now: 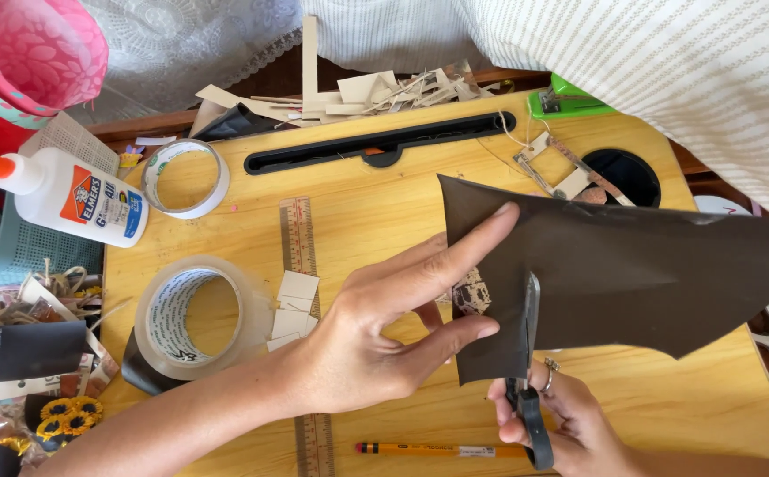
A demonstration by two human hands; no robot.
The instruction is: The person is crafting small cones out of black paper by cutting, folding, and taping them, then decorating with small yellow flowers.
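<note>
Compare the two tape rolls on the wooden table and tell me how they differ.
The large clear tape roll is wider and thicker-walled than the small white tape roll. The large one lies nearer the left hand, partly over a dark scrap; the small one lies farther back beside the white glue bottle. Both lie flat, hollow cores up, left of the wooden ruler.

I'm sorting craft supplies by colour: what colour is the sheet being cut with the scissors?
Dark brown, plain, with no pattern. The sheet shows best in the head view, the only one here.
</note>
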